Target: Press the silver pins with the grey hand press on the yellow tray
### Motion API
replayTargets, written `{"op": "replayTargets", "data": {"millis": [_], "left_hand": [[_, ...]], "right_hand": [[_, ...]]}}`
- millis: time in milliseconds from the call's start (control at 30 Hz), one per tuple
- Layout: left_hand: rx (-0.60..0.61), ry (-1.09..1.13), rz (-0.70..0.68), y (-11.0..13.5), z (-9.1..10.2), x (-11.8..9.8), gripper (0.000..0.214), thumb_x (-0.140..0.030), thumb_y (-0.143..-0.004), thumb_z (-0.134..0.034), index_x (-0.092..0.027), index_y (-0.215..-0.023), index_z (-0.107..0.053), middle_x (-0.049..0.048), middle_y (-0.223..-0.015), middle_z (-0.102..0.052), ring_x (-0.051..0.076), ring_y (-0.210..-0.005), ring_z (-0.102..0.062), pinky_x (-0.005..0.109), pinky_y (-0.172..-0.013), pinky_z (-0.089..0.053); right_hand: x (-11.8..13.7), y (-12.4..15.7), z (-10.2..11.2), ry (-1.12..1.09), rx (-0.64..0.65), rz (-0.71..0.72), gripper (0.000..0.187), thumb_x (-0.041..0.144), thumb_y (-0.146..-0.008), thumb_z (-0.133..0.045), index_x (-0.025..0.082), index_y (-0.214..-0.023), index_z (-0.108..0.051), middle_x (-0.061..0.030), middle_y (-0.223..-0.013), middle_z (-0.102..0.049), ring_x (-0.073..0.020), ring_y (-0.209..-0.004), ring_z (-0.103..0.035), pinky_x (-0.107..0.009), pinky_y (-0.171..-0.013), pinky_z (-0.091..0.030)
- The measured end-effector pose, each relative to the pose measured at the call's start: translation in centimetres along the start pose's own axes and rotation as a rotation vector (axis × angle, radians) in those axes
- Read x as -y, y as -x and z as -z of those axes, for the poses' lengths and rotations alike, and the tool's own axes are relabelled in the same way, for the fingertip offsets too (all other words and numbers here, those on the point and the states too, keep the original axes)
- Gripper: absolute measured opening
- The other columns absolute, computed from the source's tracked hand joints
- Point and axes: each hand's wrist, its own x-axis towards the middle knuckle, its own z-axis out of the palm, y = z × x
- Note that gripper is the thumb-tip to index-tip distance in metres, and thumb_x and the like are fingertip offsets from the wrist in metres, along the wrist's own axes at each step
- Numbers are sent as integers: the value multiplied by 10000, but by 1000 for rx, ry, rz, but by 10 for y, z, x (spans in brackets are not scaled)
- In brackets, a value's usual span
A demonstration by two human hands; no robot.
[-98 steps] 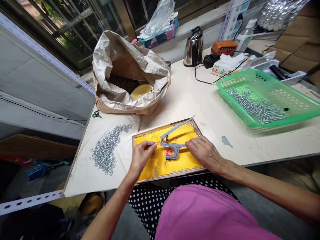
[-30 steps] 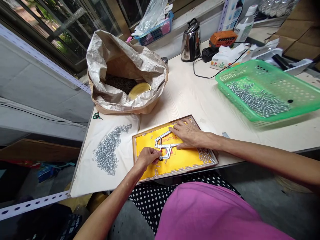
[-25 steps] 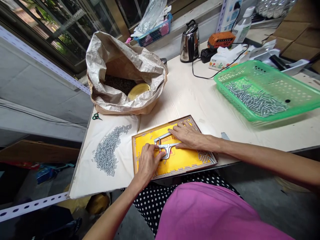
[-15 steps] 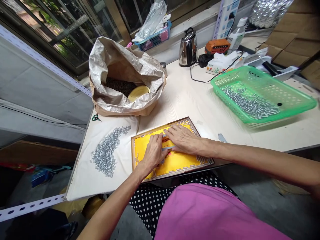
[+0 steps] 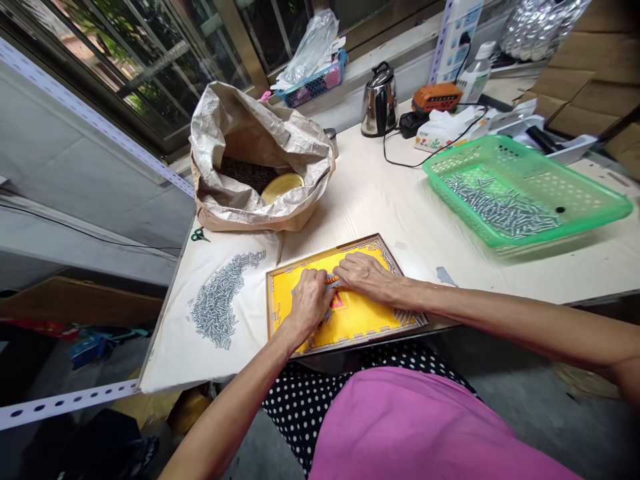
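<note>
Lying open and flat, right hand (image 5: pixel 367 277) is pushing the formerly raised lever of the press pliers (image 5: pixel 332 283) down beneath it in the yellow tray (image 5: pixel 350 320), apparently mid-squeeze, while curled left hand (image 5: pixel 307 303), hold unclear, is covering their head alongside.

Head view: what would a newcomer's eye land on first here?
The bright yellow tray at the near edge of the table, with the left hand and right hand close together over it. Next, the green basket of small metal pieces to the right and the crumpled paper sack behind.
</note>
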Motion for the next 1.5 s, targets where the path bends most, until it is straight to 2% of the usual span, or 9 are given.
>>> {"op": "replayTargets", "data": {"millis": [100, 167, 267, 433, 633, 833, 1100, 1333, 1500], "left_hand": [[-6, 49, 5, -3, -3, 8, 495, -301, -820, -751, -183, -1249, -534, 122, -1154, -594, 292, -1114, -550, 416, -936, -475], [24, 107, 8, -5, -6, 16, 515, -343, -844, -728, -173, -1287, -525, 126, -1155, -596, 288, -1103, -562, 413, -936, -477], [38, 167, 44, -6, -10, 24, 263, -271, -940, -578, -158, -1175, -615, 112, -1056, -636, 252, -1015, -603, 365, -902, -483], [-74, 336, 73, -8, -1, 39, 242, -221, -957, -527, -164, -1108, -708, 101, -1024, -715, 228, -944, -657, 331, -879, -492], [-378, 211, 391, -12, 28, 120, 243, -217, -946, -544, -135, -1015, -762, 108, -988, -733, 218, -914, -656, 325, -881, -485], [-225, 10, 528, -15, 19, 182, 255, -163, -896, -539, -117, -983, -774, 125, -1009, -730, 243, -968, -648, 326, -886, -473], [-125, -10, 472, -29, -2, 197, 281, -114, -858, -498, -99, -982, -750, 157, -1024, -716, 259, -1000, -631, 333, -895, -469], [-76, -23, 446, -25, 0, 197, 304, -81, -837, -444, -80, -859, -747, 158, -930, -712, 268, -924, -647, 358, -841, -483], [-252, 269, 498, -8, 16, 165, 231, -198, -824, -561, -111, -913, -756, 109, -938, -744, 237, -887, -678, 340, -846, -511]], "right_hand": [[2, 5, -3, -6, -69, -55, 413, 356, -909, -664, 111, -1228, -572, -182, -1208, -614, -294, -1121, -530, -435, -933, -405], [5, 9, -7, 6, -73, -33, 398, 325, -910, -662, 137, -1248, -568, -192, -1309, -564, -305, -1222, -478, -466, -988, -376], [13, 15, -14, 4, -3, 39, 87, 188, -942, -577, 177, -1016, -621, -112, -1102, -637, -257, -1088, -521, -431, -920, -386], [28, 30, -13, 1, -68, 97, 199, 56, -960, -424, 202, -907, -549, -17, -825, -612, -190, -738, -494, -412, -858, -339], [30, 56, -2, -52, -203, 43, 235, 100, -999, -359, 220, -834, -477, 36, -695, -527, -147, -563, -390, -346, -689, -281], [28, 80, -8, -130, -166, -97, 220, 138, -988, -396, 244, -809, -467, 40, -665, -520, -155, -589, -480, -332, -654, -312], [32, 83, 1, -87, -213, -174, 244, 137, -1009, -359, 239, -822, -477, 35, -662, -559, -152, -586, -527, -331, -719, -370], [29, 74, 17, -27, -189, -147, 232, 98, -1010, -367, 217, -849, -484, 17, -706, -538, -166, -640, -502, -329, -735, -345], [22, 73, 16, -67, -135, -142, 259, 100, -1027, -325, 209, -850, -480, 17, -730, -529, -160, -645, -481, -325, -740, -328]]}}
